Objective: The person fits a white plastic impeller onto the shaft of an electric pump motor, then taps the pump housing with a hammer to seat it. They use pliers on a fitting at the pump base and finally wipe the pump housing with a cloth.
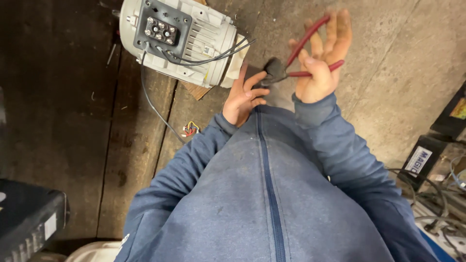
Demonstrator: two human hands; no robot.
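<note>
My right hand [323,58] grips a pair of red-handled pliers [303,46], handles spread apart, dark jaws pointing left. My left hand [245,94] reaches up to the jaws, fingers curled; it seems to hold the black wires [213,58] that run from the motor toward the jaws. A white electric motor [177,39] lies on its side above the hands, its open terminal box [162,26] showing several studs. My blue zip jacket fills the lower middle of the view.
A thin dark cable [153,104] runs from the motor across the wooden boards to a loose wire end [190,129] with red and yellow cores. A black box [29,221] sits lower left. Dark boxes and tangled cables [437,194] lie at the right, on concrete.
</note>
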